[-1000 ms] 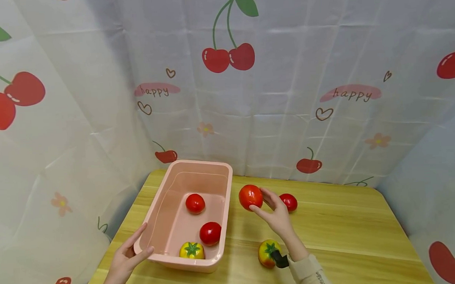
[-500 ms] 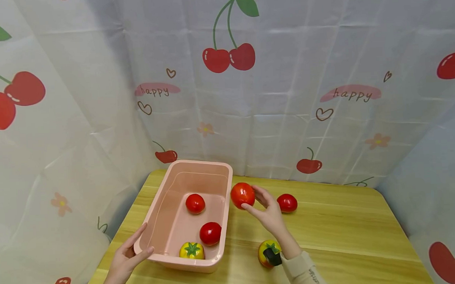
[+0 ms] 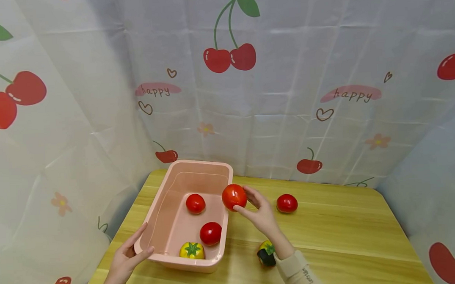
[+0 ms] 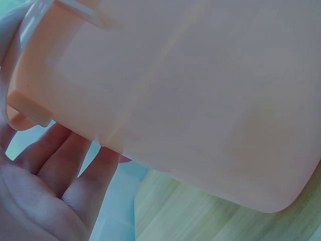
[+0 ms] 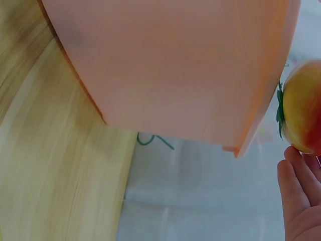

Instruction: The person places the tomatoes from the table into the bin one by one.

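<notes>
My left hand (image 3: 123, 259) grips the near left corner of a pink plastic bin (image 3: 159, 204); in the left wrist view its fingers (image 4: 98, 181) lie against the bin's outside, below the rim. My right hand (image 3: 264, 216) holds a tomato (image 3: 234, 196) between thumb and fingers, over the bin's right rim. The right wrist view shows this tomato (image 5: 303, 108) with a yellow-and-red side and green leaves, level with the rim. Inside the bin lie two red tomatoes, one farther back (image 3: 195, 203) and one nearer (image 3: 210, 233), plus a yellow tomato (image 3: 192, 250) with green leaves.
Right of the bin, a red tomato (image 3: 287, 203) lies on the wooden table (image 3: 342, 230). A yellow tomato (image 3: 267, 245) is nearer me, partly hidden by a black piece (image 3: 266, 258) at my right wrist. Cherry-printed curtains (image 3: 281, 144) enclose the table's back and sides.
My right hand has carried the tomato leftward, from above the table to the bin's right rim. The left hand and the bin have stayed put.
</notes>
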